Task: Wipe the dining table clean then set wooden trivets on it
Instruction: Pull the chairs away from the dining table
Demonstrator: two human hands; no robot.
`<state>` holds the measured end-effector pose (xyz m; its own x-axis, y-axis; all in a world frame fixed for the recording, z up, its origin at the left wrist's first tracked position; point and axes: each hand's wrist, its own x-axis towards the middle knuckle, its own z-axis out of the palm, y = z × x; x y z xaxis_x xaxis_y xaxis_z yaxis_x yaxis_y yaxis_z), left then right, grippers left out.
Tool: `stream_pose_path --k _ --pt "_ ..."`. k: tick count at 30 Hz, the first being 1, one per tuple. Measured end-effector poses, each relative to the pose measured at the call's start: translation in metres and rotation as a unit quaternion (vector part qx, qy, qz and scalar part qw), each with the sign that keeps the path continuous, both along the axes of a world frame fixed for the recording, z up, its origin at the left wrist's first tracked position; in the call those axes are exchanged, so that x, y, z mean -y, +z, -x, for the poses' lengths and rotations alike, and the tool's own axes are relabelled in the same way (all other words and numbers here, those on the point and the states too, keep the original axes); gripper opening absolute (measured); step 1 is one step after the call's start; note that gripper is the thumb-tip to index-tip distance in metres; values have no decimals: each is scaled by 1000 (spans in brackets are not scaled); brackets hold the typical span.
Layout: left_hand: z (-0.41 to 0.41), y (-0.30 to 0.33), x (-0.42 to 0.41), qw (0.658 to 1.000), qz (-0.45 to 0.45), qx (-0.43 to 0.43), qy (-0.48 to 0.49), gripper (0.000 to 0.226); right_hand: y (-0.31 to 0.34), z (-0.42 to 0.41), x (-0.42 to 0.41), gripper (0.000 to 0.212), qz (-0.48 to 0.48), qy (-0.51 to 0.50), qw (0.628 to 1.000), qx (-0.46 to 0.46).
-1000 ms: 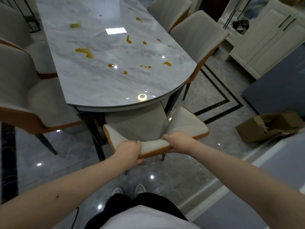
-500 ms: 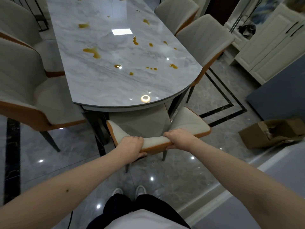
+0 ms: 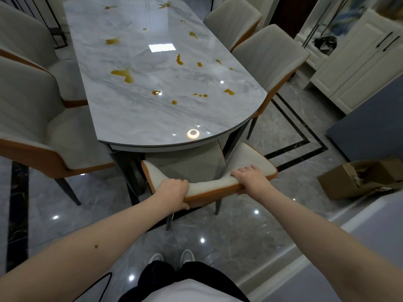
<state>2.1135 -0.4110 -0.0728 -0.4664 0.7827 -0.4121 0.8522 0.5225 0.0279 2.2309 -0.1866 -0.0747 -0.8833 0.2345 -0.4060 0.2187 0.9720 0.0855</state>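
Observation:
A long grey marble dining table [image 3: 135, 118] stretches away from me, its near end rounded. Several amber spills [image 3: 123, 74] dot its top. A white chair with an orange edge [image 3: 209, 186] stands at the near end, its seat under the table. My left hand [image 3: 173, 192] grips the top of the chair's backrest on the left. My right hand [image 3: 250, 178] grips the same backrest on the right. No cloth or wooden trivet is in view.
Two grey chairs [image 3: 32, 118] line the table's left side and two more [image 3: 268, 59] its right. An open cardboard box [image 3: 359, 177] lies on the floor at the right. White cabinets [image 3: 357, 62] stand at the far right.
The chair has slid further under the table with both hands on its backrest. The table end now sits nearer in view.

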Motion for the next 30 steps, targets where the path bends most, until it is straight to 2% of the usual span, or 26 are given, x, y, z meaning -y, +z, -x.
stream_pose_path --k 9,22,30 --pt "-3 1 -6 1000 -9 -10 -10 49 7 2 -8 46 8 -34 999 31" --pt "-11 4 -19 999 -6 -23 -30 40 12 3 -20 46 -21 -9 999 41" --pt "-14 6 -26 999 -2 -19 -49 42 7 1 -28 48 -34 -24 998 36"
